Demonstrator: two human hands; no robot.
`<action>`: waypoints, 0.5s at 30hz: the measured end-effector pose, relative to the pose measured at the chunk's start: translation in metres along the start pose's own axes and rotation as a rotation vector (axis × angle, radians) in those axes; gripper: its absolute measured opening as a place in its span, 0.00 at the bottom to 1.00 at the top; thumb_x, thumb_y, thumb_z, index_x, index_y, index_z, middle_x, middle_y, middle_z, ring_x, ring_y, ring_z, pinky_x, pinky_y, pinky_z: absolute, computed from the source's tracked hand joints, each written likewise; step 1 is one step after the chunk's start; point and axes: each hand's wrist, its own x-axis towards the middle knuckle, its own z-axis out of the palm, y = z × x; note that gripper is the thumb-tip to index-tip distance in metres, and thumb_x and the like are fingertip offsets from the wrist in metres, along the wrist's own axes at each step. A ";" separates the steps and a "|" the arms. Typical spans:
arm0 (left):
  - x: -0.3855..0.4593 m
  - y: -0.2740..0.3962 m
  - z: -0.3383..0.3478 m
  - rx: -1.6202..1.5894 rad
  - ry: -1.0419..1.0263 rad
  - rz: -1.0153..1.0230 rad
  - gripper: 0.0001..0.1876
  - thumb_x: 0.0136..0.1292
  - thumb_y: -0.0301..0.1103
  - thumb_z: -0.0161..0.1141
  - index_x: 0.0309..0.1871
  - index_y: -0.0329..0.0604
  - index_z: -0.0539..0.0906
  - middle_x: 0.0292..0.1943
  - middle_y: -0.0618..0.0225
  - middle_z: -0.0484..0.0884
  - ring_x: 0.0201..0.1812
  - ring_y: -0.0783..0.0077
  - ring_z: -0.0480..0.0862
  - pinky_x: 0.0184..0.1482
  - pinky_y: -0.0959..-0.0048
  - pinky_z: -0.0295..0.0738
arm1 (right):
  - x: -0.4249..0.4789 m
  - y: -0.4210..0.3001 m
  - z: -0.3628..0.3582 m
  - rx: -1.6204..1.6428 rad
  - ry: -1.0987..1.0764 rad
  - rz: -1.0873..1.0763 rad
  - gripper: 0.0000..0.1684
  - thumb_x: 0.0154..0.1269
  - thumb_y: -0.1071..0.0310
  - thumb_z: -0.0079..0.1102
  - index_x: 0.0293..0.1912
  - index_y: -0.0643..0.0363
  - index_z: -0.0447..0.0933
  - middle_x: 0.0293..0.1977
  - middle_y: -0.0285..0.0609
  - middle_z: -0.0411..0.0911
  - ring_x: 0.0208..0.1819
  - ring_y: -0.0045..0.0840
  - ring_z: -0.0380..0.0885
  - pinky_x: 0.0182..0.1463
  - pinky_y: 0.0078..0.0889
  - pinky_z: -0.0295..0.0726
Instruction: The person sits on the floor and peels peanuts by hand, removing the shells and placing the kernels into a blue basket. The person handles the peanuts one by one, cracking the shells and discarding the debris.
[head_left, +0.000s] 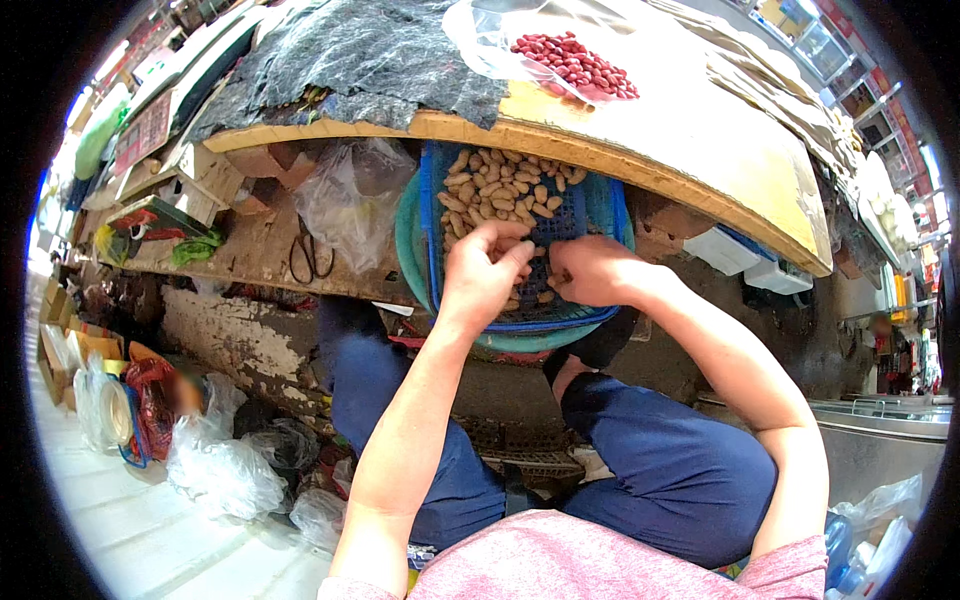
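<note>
Unshelled peanuts lie heaped in a blue plastic mesh basket, mostly on its far and left side. The basket sits in a round green basin between my knees and the table. Above the near left part of the basket, my left hand has thumb and fingertips together, with a peanut partly visible at them. My right hand is curled just to its right, over the basket, with something brown, seemingly a peanut, at its fingers. The two hands are apart. On the table, red shelled peanuts lie on a clear plastic bag.
The wooden tabletop's edge overhangs the basket's far side. Scissors and a clear plastic bag are on the lower shelf at left. Dark cloth covers part of the table. White plastic containers stand under it at right.
</note>
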 end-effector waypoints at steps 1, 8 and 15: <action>0.001 -0.003 0.001 0.048 -0.024 0.049 0.13 0.67 0.27 0.64 0.53 0.33 0.82 0.36 0.64 0.87 0.36 0.75 0.85 0.40 0.75 0.80 | -0.001 0.002 -0.004 0.152 0.102 -0.075 0.15 0.59 0.63 0.68 0.40 0.64 0.79 0.32 0.50 0.83 0.36 0.37 0.84 0.41 0.40 0.81; -0.005 0.009 0.000 -0.219 -0.122 0.081 0.08 0.69 0.25 0.64 0.50 0.35 0.82 0.41 0.66 0.87 0.40 0.79 0.86 0.43 0.78 0.82 | -0.015 -0.004 -0.019 1.133 0.257 -0.058 0.18 0.60 0.63 0.75 0.43 0.66 0.81 0.37 0.38 0.83 0.40 0.20 0.81 0.46 0.25 0.80; -0.011 0.019 0.004 -0.263 -0.095 0.150 0.12 0.68 0.23 0.65 0.53 0.37 0.78 0.40 0.66 0.86 0.39 0.78 0.86 0.43 0.79 0.84 | -0.021 -0.027 -0.023 1.409 0.329 -0.092 0.22 0.60 0.64 0.76 0.48 0.68 0.81 0.39 0.40 0.84 0.40 0.19 0.81 0.48 0.23 0.81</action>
